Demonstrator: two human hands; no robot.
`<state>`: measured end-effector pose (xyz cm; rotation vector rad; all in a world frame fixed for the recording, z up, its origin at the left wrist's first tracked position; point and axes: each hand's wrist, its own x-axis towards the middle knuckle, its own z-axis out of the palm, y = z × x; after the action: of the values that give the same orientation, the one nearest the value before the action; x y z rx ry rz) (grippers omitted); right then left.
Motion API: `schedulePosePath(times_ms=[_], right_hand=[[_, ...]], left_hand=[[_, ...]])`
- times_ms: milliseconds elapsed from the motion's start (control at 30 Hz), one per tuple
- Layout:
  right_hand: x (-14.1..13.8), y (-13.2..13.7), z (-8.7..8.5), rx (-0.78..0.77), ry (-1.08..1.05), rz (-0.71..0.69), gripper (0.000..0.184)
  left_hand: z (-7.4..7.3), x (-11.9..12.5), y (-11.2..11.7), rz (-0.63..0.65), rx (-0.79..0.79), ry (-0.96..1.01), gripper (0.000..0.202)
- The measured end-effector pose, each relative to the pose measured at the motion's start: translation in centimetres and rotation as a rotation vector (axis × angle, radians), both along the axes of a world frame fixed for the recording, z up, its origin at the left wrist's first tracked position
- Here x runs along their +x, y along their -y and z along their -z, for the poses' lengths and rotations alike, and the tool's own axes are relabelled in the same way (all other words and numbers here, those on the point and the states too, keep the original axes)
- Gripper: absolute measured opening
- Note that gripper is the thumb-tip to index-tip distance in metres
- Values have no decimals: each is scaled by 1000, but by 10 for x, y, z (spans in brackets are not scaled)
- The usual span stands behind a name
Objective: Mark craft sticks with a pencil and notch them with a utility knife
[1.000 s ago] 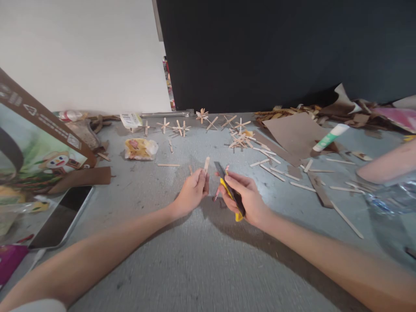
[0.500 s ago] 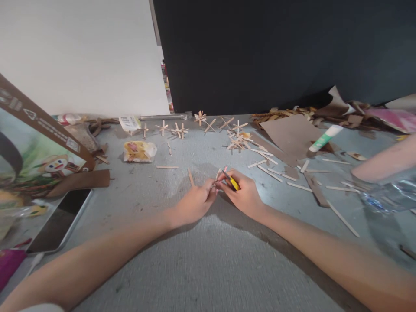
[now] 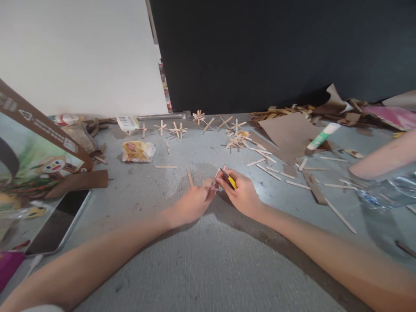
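My left hand (image 3: 192, 204) is closed in a pinch on a small wooden craft stick (image 3: 217, 174), whose end shows above the fingertips. Against it, my right hand (image 3: 244, 195) grips a yellow and black utility knife (image 3: 232, 181), its dark end angled toward the stick. The fingertips of both hands meet over the table, so the exact contact is hidden. Another craft stick (image 3: 190, 177) lies just beyond my left hand, and a further stick (image 3: 166, 167) rests to its left.
Star-shaped stick pieces (image 3: 175, 129) line the back. Loose sticks (image 3: 268, 172), brown cardboard (image 3: 287, 134) and a green-white glue stick (image 3: 323, 136) lie right, near a person's arm (image 3: 383, 154) and a clear bottle (image 3: 390, 190). At left are a phone (image 3: 60, 223), printed box (image 3: 55, 151) and snack packet (image 3: 138, 151).
The view has shifted slightly. Both hands stay together in nearly the same place, with the knife's dark end tilted a little closer to the stick.
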<state>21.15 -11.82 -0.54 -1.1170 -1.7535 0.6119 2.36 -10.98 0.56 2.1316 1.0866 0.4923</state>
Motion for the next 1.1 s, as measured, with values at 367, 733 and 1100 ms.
schedulePosePath(times_ms=[367,733,1100], right_hand=[[-19,15,-9,-307,-313,14,33],[-13,13,-19,-240,-243,-14,31],[-11,16,-15,-324,-102,-88,31]], left_hand=[[10,0,2,-3,49,9,13],[13,3,-13,-113,-144,512,23],[9,0,-11,-284,32,429,30]])
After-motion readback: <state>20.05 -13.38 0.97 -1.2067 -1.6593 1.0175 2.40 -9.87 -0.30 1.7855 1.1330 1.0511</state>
